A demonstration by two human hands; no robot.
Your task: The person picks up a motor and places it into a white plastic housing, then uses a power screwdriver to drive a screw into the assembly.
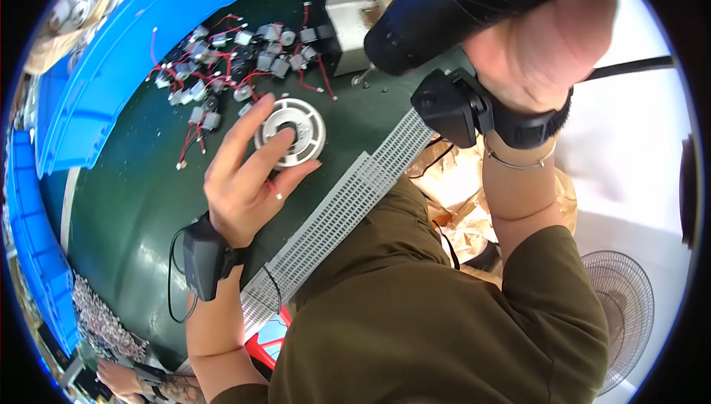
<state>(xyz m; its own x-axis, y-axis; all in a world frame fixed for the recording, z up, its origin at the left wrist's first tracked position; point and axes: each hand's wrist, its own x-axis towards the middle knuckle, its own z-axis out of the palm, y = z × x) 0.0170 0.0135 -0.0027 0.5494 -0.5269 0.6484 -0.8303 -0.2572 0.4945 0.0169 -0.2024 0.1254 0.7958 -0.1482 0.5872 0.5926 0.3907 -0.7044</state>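
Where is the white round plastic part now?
In the head view, the white round part lies left of centre on the green table, under the left hand, below the small motors.

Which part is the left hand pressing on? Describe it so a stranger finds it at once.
Start at the dark green table and find the pile of small motors with red wires. Just below that pile, under the fingertips of the left hand, lies a white round plastic disc. It alone is flat, ringed and wireless.
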